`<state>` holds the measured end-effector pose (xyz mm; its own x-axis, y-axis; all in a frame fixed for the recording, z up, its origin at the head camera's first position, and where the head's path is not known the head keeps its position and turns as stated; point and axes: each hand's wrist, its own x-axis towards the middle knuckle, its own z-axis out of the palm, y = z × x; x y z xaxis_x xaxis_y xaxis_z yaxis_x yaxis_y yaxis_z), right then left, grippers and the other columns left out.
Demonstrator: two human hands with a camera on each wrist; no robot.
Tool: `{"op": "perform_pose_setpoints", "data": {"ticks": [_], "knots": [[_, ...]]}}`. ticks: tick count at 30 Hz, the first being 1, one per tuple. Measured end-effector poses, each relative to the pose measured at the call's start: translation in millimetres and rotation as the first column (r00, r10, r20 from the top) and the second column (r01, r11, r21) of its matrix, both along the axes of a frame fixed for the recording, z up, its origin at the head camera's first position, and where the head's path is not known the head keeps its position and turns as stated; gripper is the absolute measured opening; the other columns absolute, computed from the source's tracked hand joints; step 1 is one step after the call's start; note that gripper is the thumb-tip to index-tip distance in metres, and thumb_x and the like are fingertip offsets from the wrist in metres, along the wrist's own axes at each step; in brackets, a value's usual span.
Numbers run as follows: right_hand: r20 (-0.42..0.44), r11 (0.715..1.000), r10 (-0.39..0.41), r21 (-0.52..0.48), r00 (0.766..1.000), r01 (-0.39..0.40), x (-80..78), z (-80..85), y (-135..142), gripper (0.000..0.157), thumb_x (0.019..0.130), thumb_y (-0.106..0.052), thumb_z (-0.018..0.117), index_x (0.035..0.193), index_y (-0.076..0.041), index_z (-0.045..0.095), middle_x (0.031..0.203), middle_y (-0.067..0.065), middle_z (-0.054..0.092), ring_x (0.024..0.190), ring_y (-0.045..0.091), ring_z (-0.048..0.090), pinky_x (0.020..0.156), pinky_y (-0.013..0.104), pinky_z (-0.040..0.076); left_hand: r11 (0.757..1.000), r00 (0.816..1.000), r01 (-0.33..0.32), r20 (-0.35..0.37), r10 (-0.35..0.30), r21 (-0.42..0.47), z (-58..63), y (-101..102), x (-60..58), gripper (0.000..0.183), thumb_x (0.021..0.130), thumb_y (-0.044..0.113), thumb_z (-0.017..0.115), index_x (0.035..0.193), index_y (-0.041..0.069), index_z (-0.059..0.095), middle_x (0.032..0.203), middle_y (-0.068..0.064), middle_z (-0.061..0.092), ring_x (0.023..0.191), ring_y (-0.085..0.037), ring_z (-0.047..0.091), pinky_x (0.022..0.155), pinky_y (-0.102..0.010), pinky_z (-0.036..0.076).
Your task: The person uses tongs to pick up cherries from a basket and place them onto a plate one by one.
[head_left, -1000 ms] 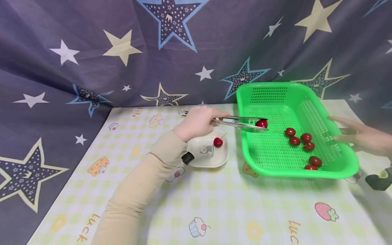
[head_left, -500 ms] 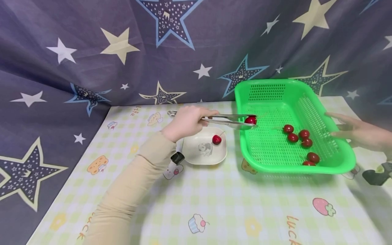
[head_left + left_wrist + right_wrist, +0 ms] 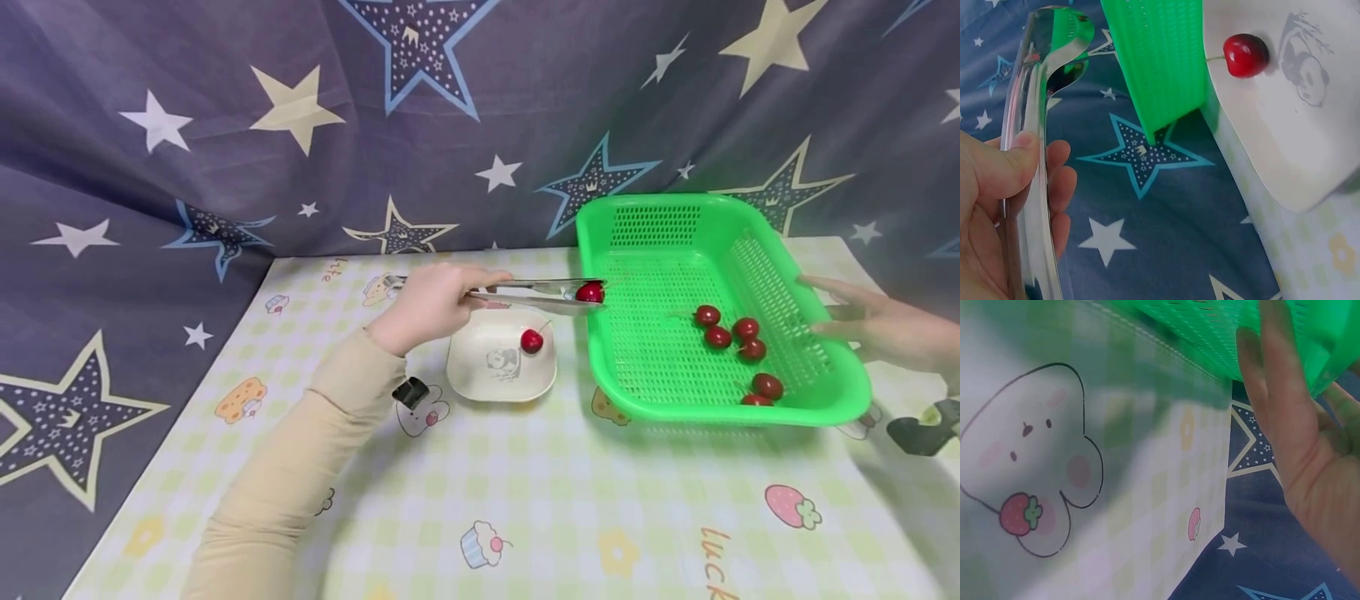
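Note:
In the head view my left hand [image 3: 442,304] holds a pair of metal tongs [image 3: 532,298] that points right. A red cherry [image 3: 591,292] sits between the tong tips, above the left rim of the green plastic basket [image 3: 697,413]. The left wrist view shows the thumb and fingers around the tongs [image 3: 1038,169]; the gripped cherry cannot be made out there. Below and right of that hand, a small white dish [image 3: 480,379] with a panda print carries one cherry [image 3: 532,341]. My right hand [image 3: 885,325] touches the basket's right side with extended fingers [image 3: 1285,369].
Several more cherries [image 3: 717,337] lie in the right part of the basket. A checked, printed tablecloth [image 3: 562,492] covers the table. Behind it hangs a dark curtain [image 3: 225,192] with stars.
My left hand has drawn the tongs and the cherry leftward, from inside the basket to its left rim. The right hand stays at the basket, and the dish's cherry keeps its place.

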<state>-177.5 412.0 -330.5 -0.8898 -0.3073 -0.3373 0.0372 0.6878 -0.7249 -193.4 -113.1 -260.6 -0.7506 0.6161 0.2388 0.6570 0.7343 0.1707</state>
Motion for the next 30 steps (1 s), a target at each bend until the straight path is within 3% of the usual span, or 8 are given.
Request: {"op": "perform_pose_setpoints", "data": {"ticks": [4, 8, 13, 17, 23, 30], "knots": [[0.0, 1.0, -0.002, -0.011, 1.0, 0.002, 0.4, -0.9, 0.5, 0.079, 0.101, -0.022, 0.046, 0.15, -0.032, -0.015, 0.149, 0.037, -0.009, 0.127, 0.063, 0.015, 0.085, 0.063, 0.045, 1.0, 1.0, -0.007, -0.025, 0.008, 0.02, -2.0, -8.6, 1.2, 0.044, 0.085, 0.005, 0.065, 0.127, 0.02, 0.063, 0.12, -0.002, 0.067, 0.096, -0.022, 0.067, 0.07, -0.039, 0.051], [-0.009, 1.0, -0.006, -0.004, 1.0, 0.006, 0.5, -1.9, 0.7, 0.079, 0.1, -0.022, 0.047, 0.151, -0.031, -0.014, 0.15, 0.037, -0.006, 0.128, 0.06, 0.021, 0.085, 0.061, 0.047, 0.999, 0.999, -0.025, -0.036, 0.027, 0.043, -6.6, -17.2, 1.5, 0.044, 0.084, 0.005, 0.067, 0.126, 0.02, 0.064, 0.113, -0.003, 0.07, 0.084, -0.021, 0.067, 0.06, -0.037, 0.048], [-0.019, 1.0, -0.004, 0.011, 1.0, 0.005, -0.4, -1.8, 1.6, 0.08, 0.099, -0.021, 0.048, 0.151, -0.03, -0.011, 0.149, 0.037, -0.001, 0.126, 0.055, 0.029, 0.086, 0.06, 0.047, 0.996, 0.998, -0.054, -0.006, 0.055, 0.078, -10.9, -25.7, 3.8, 0.044, 0.084, 0.004, 0.067, 0.125, 0.019, 0.064, 0.111, -0.003, 0.07, 0.083, -0.019, 0.067, 0.059, -0.035, 0.046], [-0.026, 1.0, -0.006, 0.007, 1.0, 0.006, -1.0, -1.3, 1.4, 0.079, 0.099, -0.022, 0.048, 0.152, -0.03, -0.011, 0.151, 0.036, -0.002, 0.127, 0.057, 0.025, 0.086, 0.06, 0.047, 0.99, 0.996, -0.08, 0.036, 0.076, 0.12, -14.8, -32.6, 5.4, 0.044, 0.084, 0.002, 0.066, 0.125, 0.018, 0.064, 0.113, -0.004, 0.07, 0.082, -0.017, 0.068, 0.066, -0.035, 0.049], [-0.025, 1.0, -0.013, 0.0, 1.0, 0.013, -2.6, -1.8, 1.1, 0.079, 0.099, -0.022, 0.049, 0.152, -0.032, -0.01, 0.152, 0.034, -0.004, 0.129, 0.057, 0.021, 0.086, 0.059, 0.048, 0.984, 0.993, -0.106, 0.064, 0.097, 0.144, -19.9, -41.0, 7.7, 0.044, 0.083, 0.002, 0.068, 0.125, 0.016, 0.064, 0.116, -0.005, 0.069, 0.066, -0.015, 0.063, 0.064, -0.034, 0.048], [-0.023, 1.0, -0.011, 0.02, 1.0, 0.012, -3.2, -3.4, 4.0, 0.08, 0.099, -0.023, 0.05, 0.152, -0.031, -0.01, 0.151, 0.036, 0.0, 0.121, 0.039, 0.045, 0.084, 0.059, 0.048, 0.983, 0.992, -0.106, 0.083, 0.094, 0.147, -25.5, -44.3, 7.2, 0.043, 0.083, 0.001, 0.067, 0.124, 0.012, 0.064, 0.119, -0.007, 0.067, 0.077, -0.017, 0.065, 0.065, -0.033, 0.047]]}}
